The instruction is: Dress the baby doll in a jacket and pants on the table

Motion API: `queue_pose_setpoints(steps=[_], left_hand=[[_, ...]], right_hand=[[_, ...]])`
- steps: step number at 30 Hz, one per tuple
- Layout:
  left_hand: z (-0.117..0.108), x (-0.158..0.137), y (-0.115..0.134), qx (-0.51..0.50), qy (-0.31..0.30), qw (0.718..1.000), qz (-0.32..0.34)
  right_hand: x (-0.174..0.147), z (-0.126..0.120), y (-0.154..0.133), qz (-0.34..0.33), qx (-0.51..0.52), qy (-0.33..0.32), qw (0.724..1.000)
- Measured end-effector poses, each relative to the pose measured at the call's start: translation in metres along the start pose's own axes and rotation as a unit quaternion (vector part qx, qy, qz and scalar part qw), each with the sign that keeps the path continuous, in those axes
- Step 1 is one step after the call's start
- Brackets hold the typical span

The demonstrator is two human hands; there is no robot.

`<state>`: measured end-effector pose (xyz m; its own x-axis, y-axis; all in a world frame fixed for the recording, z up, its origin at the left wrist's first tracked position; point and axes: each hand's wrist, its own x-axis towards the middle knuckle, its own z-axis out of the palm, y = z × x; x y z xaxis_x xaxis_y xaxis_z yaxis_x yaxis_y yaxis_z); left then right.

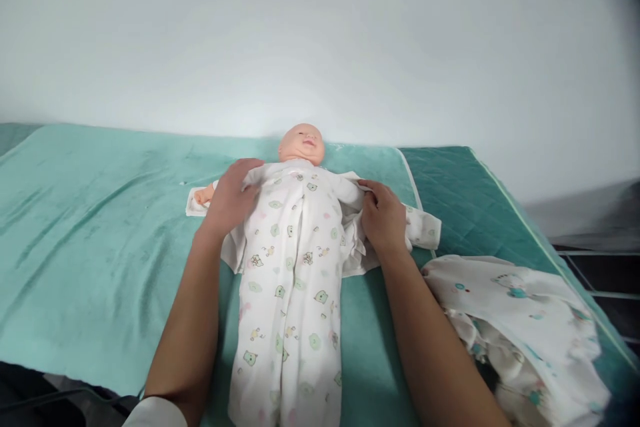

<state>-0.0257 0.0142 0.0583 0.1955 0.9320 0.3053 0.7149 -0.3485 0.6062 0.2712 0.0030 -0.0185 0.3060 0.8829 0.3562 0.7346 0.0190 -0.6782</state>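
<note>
A baby doll (301, 144) lies on its back, its head toward the wall. White baby trousers or a romper (290, 267) with a green animal print cover its front from neck downward. A matching baby shirt (424, 228) is spread beneath, one sleeve out at the right. My left hand (233, 197) is closed around white cloth at the doll's shoulder on the left, beside the doll's small hand (203, 195). At the other side, my right hand (383, 217) pinches the shirt's edge near the doll's other arm. The fingertips are partly hidden by cloth.
A teal blanket (100, 233) covers the bed, with a darker quilted pad (450, 187) at the right. A heap of printed white baby cloths (545, 327) lies near my right forearm. The white wall (320, 40) rises behind the doll's head.
</note>
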Motion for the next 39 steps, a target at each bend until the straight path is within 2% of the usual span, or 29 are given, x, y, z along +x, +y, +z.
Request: queue_pose_setpoints(steps=[2,5,7,9,10,12,15,18,26,28,35,39], left_hand=[[0.006,0.002,0.028,-0.031,-0.027,0.999,0.031],[0.025,0.014,0.072,0.054,-0.093,0.987,0.116],[0.041,0.028,0.1,0.161,-0.176,0.957,0.164],[0.059,0.042,0.124,0.252,-0.283,0.909,0.174],[0.069,0.048,0.134,0.287,-0.313,0.888,0.174],[0.089,0.058,0.147,0.33,-0.331,0.867,0.174],[0.115,0.067,0.151,0.348,-0.341,0.857,0.17],[0.127,0.074,0.145,0.361,-0.344,0.851,0.165],[0.092,0.091,0.133,0.388,-0.308,0.855,0.155],[0.095,0.089,0.133,0.388,-0.312,0.853,0.155],[0.13,0.077,0.139,0.37,-0.316,0.861,0.145],[0.122,0.077,0.14,0.392,-0.289,0.86,0.153]], right_hand=[[0.001,-0.001,0.0,0.001,0.008,-0.005,1.0],[0.001,-0.003,0.001,0.01,0.017,-0.016,1.0],[0.002,-0.005,0.001,0.019,0.017,-0.024,0.999],[0.003,-0.006,0.001,0.027,0.014,-0.03,0.999],[0.004,-0.007,0.001,0.032,0.011,-0.033,0.999],[0.005,-0.008,0.001,0.04,0.008,-0.043,0.998],[0.006,-0.01,-0.001,0.047,0.0,-0.061,0.997],[0.008,-0.013,0.001,0.057,-0.014,-0.068,0.996],[0.016,-0.016,0.021,0.084,0.053,-0.018,0.995],[0.017,-0.014,0.022,0.093,0.071,-0.024,0.993],[0.017,-0.01,0.026,0.103,0.106,-0.026,0.989],[0.017,-0.01,0.028,0.099,0.128,-0.014,0.987]])
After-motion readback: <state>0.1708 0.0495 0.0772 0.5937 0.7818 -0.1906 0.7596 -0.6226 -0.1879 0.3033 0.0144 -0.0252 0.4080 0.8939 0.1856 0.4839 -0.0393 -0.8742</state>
